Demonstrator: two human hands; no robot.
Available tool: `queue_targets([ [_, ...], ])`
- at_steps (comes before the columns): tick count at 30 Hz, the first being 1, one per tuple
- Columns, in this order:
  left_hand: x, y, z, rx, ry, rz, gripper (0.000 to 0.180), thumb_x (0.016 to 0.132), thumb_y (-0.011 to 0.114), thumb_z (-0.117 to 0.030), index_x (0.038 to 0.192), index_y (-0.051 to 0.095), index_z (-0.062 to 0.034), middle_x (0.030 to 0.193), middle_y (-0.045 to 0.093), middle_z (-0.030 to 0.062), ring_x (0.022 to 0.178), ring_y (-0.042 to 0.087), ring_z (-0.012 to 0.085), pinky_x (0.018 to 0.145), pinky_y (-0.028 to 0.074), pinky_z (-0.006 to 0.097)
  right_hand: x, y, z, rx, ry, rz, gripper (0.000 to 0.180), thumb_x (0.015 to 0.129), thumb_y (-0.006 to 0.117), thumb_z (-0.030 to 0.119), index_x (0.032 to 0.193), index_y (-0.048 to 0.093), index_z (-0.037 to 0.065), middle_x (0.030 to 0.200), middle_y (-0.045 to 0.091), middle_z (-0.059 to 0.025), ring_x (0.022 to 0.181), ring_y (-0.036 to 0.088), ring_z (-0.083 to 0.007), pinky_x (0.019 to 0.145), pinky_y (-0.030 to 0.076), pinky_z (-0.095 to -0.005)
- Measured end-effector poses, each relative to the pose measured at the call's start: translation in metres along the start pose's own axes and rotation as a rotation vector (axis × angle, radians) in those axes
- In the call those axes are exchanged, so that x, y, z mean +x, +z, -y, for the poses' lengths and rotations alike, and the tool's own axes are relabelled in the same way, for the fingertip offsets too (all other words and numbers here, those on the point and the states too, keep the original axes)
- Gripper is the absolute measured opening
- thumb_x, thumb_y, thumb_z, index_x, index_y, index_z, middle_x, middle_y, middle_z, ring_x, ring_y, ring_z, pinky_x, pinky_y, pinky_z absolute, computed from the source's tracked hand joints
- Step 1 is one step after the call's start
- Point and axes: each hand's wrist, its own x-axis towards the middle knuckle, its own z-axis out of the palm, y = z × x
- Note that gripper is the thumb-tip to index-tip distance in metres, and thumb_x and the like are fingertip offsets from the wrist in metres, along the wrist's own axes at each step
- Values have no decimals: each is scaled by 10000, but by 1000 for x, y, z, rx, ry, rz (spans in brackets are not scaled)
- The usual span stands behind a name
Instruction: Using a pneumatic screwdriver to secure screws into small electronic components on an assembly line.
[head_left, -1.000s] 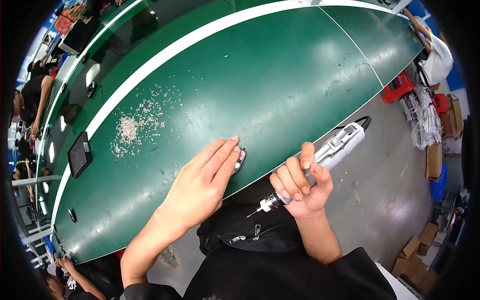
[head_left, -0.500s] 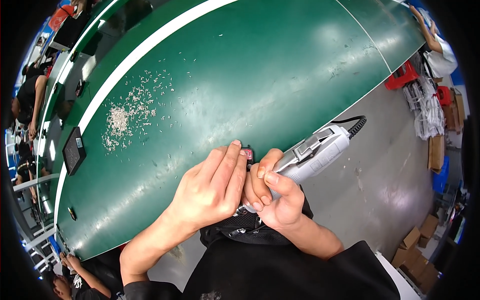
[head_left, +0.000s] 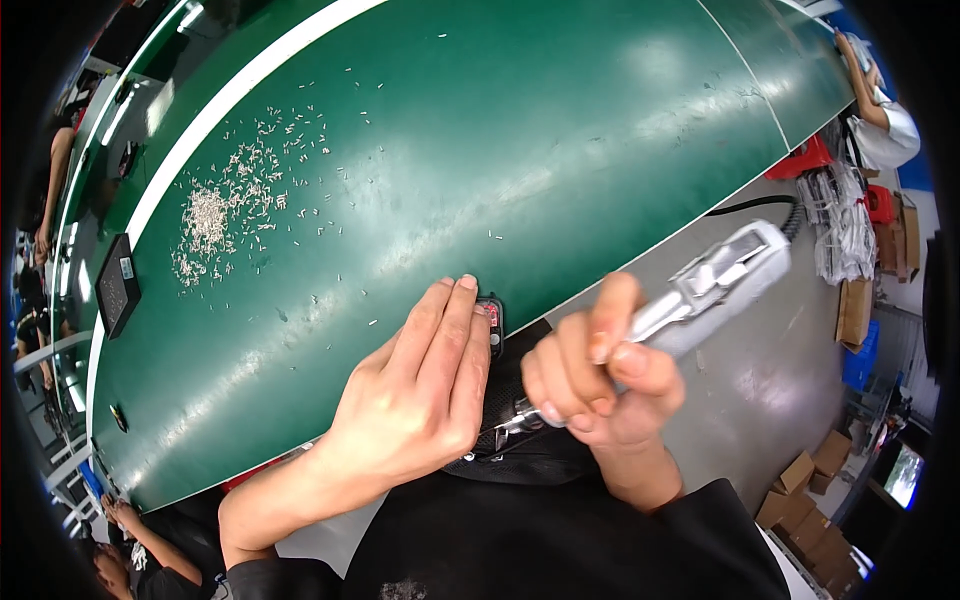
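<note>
Compared with the frame a second back, I am noting that the right hand (head_left: 600, 385) is now sitting close against the left, where earlier it was hanging off to the right of it above the grey floor; the powered screwdriver (head_left: 690, 295) is travelling with it, its bit tip now pointing down-left just under the left palm at lower centre of the frame. The left hand (head_left: 425, 390) is lying flat, fingers extended and pressed together rather than curled, its fingertips covering a small dark part with a red patch (head_left: 490, 318) that is resting on the near edge of the green table (head_left: 560, 130), centre frame. I am reading this as the bit being brought up to the part while the left hand is steadying it; contact between bit and part is hidden by the fingers, so I cannot tell. The right fingers are wrapped closed around the driver's barrel, index finger raised along the body. Counts: one driver, one small part under the fingers, one black flat device (head_left: 117, 283) lying at the left edge of the table, one scatter of small pale screws (head_left: 215, 215) at upper left, too many and too fine for me to be counting singly. Another person's arm (head_left: 870, 85) is showing at upper right.
</note>
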Motion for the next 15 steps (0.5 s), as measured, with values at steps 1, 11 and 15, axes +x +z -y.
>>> queue_targets([
  [1, -1, 0, -2, -3, -8, 2, 324, 672, 632, -35, 940, 621, 146, 1051, 605, 280, 982, 613, 347, 766, 559, 338, 5, 2, 15, -73, -27, 33, 105, 899, 474, 167, 895, 425, 74, 544, 403, -5, 433, 428, -122, 532, 429, -305],
  [11, -7, 5, -8, 121, 35, 45, 351, 705, 594, -32, 1008, 631, 142, 1129, 592, 278, 1050, 600, 346, 883, 517, 339, 52, -2, 53, -418, -227, 233, 162, 966, 435, 221, 1007, 462, 67, 545, 407, 23, 453, 427, -97, 527, 417, -278],
  [15, -10, 7, -11, 76, -7, 25, 414, 642, 599, 35, 1038, 597, 159, 1157, 576, 287, 1044, 603, 367, 833, 534, 368, 59, -1, 38, -477, -249, 161, 179, 969, 413, 218, 1027, 476, 60, 512, 373, 37, 429, 396, -82, 492, 400, -264],
])
